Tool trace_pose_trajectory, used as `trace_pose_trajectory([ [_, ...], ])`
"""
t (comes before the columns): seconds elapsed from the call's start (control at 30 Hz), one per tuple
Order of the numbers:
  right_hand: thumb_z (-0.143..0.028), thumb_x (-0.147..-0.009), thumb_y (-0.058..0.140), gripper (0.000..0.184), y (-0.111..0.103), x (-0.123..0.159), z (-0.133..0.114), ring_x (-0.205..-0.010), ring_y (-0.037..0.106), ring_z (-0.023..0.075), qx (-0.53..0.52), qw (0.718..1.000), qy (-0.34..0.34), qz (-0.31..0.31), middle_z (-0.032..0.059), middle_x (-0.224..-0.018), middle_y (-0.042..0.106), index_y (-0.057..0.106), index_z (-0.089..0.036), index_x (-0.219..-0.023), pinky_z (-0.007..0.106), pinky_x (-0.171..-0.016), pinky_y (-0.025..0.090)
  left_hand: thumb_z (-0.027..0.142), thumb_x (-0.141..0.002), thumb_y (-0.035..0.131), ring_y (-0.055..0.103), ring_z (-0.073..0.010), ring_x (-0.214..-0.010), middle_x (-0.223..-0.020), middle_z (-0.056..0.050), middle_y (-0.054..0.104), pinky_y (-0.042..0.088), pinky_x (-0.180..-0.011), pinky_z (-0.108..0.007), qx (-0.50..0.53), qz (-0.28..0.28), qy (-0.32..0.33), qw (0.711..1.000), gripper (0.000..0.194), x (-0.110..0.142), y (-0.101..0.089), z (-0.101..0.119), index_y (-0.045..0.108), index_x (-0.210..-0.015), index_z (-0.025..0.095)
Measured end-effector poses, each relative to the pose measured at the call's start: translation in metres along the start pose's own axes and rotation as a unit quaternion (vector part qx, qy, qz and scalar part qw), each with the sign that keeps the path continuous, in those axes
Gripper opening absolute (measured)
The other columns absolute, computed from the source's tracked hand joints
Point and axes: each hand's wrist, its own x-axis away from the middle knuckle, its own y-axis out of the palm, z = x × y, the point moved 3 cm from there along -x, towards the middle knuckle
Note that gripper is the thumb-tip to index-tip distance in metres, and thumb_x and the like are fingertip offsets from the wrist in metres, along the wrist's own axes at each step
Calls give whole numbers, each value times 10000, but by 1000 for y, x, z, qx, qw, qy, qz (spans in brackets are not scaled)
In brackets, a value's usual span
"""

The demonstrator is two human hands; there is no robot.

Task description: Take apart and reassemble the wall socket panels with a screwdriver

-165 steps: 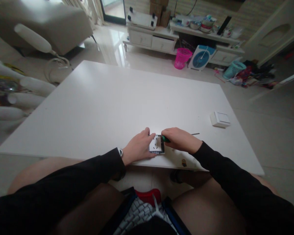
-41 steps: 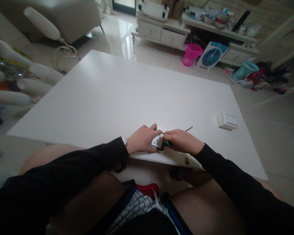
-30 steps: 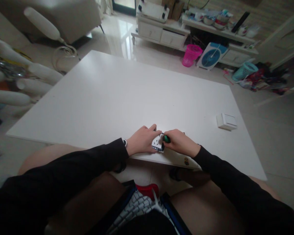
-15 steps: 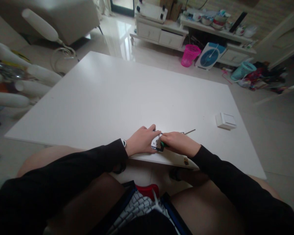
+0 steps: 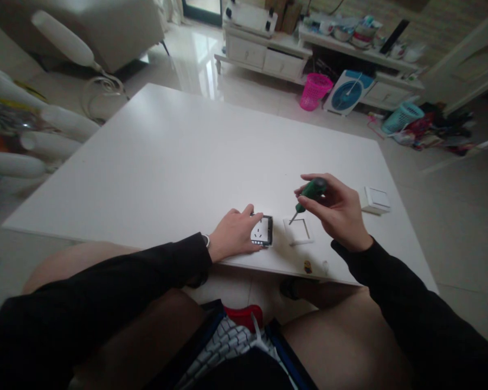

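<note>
My left hand (image 5: 236, 232) grips a white wall socket (image 5: 260, 232) with black slots and a dark edge, pressing it on the table near the front edge. In my right hand (image 5: 336, 208) is a screwdriver (image 5: 309, 195) with a green and black handle, its shaft slanting down to the left. Below its tip lies a square white frame (image 5: 309, 238) on the tabletop. A boxy white switch (image 5: 376, 200) sits just to the right of my right hand.
The white table (image 5: 211, 157) spans the middle. A small yellow-and-dark piece (image 5: 308, 266) lies by its front edge. Beyond are a pink basket (image 5: 315, 92), a fan (image 5: 347, 93), a teal basket (image 5: 402, 118) and a low cabinet (image 5: 264, 59). White chair rails stand at left.
My right hand has lifted off the socket and moved right and away from me, turning the screwdriver tip downward. The white frame is now uncovered. My left hand stays on the socket.
</note>
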Motion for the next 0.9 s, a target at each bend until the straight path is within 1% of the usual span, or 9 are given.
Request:
trace_pose_trajectory([
  [0.13, -316, -828, 834, 391, 3, 6, 2, -886, 763, 215, -21, 999, 10, 32, 22, -979, 724, 684, -239, -1182, 351, -725, 673, 610, -807, 753, 656, -271, -911, -1204, -119, 591, 508, -889, -412, 2, -7, 0, 1000, 703, 0, 0, 0, 550, -1333, 189],
  [0.27, -322, -834, 834, 373, 7, 7, 1, -881, 783, 223, -45, 998, 2, 41, 11, -953, 718, 668, -238, -1157, 356, -726, 688, 583, -814, 754, 657, -280, -939, -1223, -126, 590, 509, -902, -419, 3, -13, 0, 1000, 687, 0, -3, 2, 551, -1334, 184],
  [0.43, -373, -815, 857, 409, 11, 6, 6, -887, 785, 216, -63, 997, 13, 42, 7, -961, 715, 661, -235, -1147, 342, -734, 692, 595, -829, 742, 656, -286, -960, -1213, -129, 589, 513, -902, -417, 8, -18, -2, 1000, 679, 0, -6, 3, 557, -1329, 174],
  [0.6, -373, -811, 866, 412, 12, 6, 9, -896, 782, 213, -63, 997, 16, 39, 11, -958, 714, 664, -226, -1139, 322, -720, 686, 593, -824, 750, 656, -282, -958, -1212, -121, 587, 512, -903, -412, 10, -15, -2, 1000, 680, 0, -5, 2, 550, -1330, 184],
  [0.77, -372, -795, 881, 417, 13, 6, 10, -884, 785, 223, -71, 997, 9, 39, 10, -942, 717, 673, -229, -1126, 332, -704, 686, 588, -820, 759, 654, -282, -975, -1213, -116, 588, 509, -908, -408, 5, -11, 1, 1000, 687, 0, -3, 2, 547, -1339, 191],
  [0.9, -390, -793, 887, 421, 13, 7, 10, -888, 783, 230, -69, 997, 4, 26, 14, -952, 712, 686, -246, -1134, 336, -704, 687, 569, -808, 775, 654, -285, -988, -1217, -118, 588, 508, -913, -410, 8, -11, -1, 1000, 695, 0, -3, 2, 546, -1345, 191],
])
